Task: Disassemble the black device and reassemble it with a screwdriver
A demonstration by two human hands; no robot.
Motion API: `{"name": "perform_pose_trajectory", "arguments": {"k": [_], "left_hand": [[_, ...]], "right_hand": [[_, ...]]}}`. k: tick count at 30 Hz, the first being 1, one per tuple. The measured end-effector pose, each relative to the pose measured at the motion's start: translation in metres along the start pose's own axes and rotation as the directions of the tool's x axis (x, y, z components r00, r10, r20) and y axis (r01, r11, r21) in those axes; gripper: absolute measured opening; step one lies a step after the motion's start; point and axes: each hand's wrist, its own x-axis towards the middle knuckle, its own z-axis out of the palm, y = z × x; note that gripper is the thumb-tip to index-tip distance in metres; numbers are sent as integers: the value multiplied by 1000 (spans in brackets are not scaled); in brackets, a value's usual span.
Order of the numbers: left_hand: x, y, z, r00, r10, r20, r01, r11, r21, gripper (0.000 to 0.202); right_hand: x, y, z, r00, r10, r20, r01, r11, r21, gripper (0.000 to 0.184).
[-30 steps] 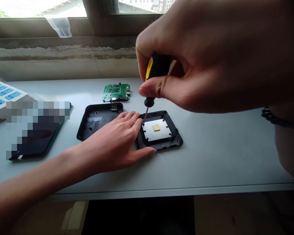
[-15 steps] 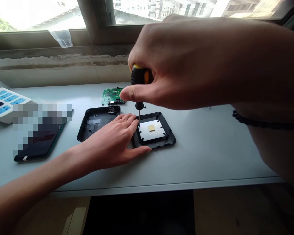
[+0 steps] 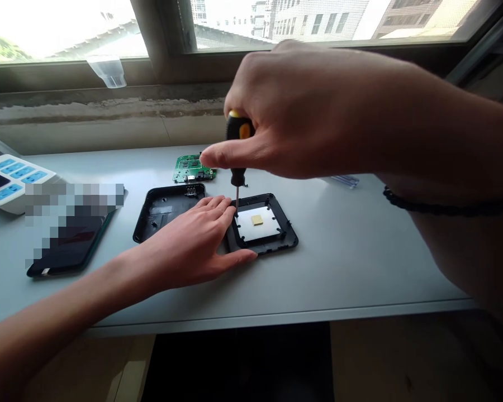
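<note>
My right hand (image 3: 302,120) is closed around the black and yellow handle of a screwdriver (image 3: 237,174), thumb along its near side. The screwdriver stands nearly upright, its tip at the left upper corner of a silver metal plate (image 3: 264,230). That plate, with a small yellowish square pad (image 3: 257,220) on it, sits inside a black plastic cover (image 3: 288,239). My left hand (image 3: 207,237) lies flat with fingers stretched out, pressing on the cover's left side, thumb at its near edge. Any screw under the tip is too small to make out.
Left of the cover lies another black casing half (image 3: 151,220), partly under my left hand. A green circuit board (image 3: 188,167) lies behind it. Farther left are a dark phone (image 3: 75,240) and a white power strip (image 3: 17,192). A clear plastic piece (image 3: 347,181) lies at the right.
My right hand has turned slightly at the wrist, still gripping the screwdriver, whose tip stays at the same corner. My left hand keeps its place. The view has shifted a little, showing more of the clear piece.
</note>
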Motion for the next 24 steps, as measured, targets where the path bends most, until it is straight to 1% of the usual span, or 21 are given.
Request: {"name": "perform_pose_trajectory", "arguments": {"k": [2, 4, 5, 6, 7, 8, 9, 10, 12, 13, 16, 18, 20, 21, 24], "left_hand": [[0, -1, 1, 1000, 8, 1, -8, 1000, -1, 64], [1, -1, 2, 1000, 8, 4, -8, 1000, -10, 63], [1, -2, 2, 1000, 5, 4, -5, 1000, -16, 63], [1, -2, 2, 1000, 3, 4, -3, 1000, -22, 63], [1, -2, 1, 1000, 0, 4, 0, 1000, -25, 63], [1, -2, 1, 1000, -2, 7, 2, 1000, -24, 64], [1, -2, 0, 1000, -4, 9, 4, 1000, -22, 64], [1, -3, 0, 1000, -4, 13, 4, 1000, -21, 64], [1, -4, -1, 1000, 1, 19, 0, 1000, -26, 64], [1, -5, -2, 1000, 4, 21, -3, 1000, -31, 64], [2, -8, -4, 999, -6, 31, 8, 998, -55, 64], [3, -10, -6, 998, -25, 50, 29, 996, -86, 67], [4, -12, -9, 998, -49, 50, 56, 989, -140, 71], [5, -13, -11, 997, -69, 44, 76, 982, -175, 70], [16, -17, -16, 984, -179, -6, 172, 953, -248, 52]], "right_hand": [[2, 3, -2, 997, 76, 8, -76, 997, 10, 59], [4, 9, -7, 988, 147, 51, -150, 987, 61, 66], [5, 14, -9, 981, 178, 73, -184, 978, 97, 66], [5, 20, -12, 975, 210, 68, -218, 966, 139, 63], [5, 27, -13, 962, 266, 64, -273, 944, 188, 55], [5, 35, -14, 938, 343, 52, -345, 906, 244, 49], [3, 43, -12, 900, 435, 13, -412, 843, 345, 45], [1, 51, -9, 855, 518, -28, -441, 754, 487, 39], [-7, 66, 4, 832, 549, -76, -390, 677, 624, 30], [-11, 72, 13, 828, 554, -90, -352, 637, 686, 29], [-26, 88, 40, 775, 624, -100, -256, 455, 853, 35], [-34, 94, 52, 744, 663, -86, -202, 346, 916, 37], [-39, 99, 59, 718, 693, -67, -168, 266, 949, 35], [-41, 100, 60, 706, 706, -55, -158, 234, 959, 33], [-45, 103, 62, 687, 726, 3, -157, 145, 977, 30]]}}
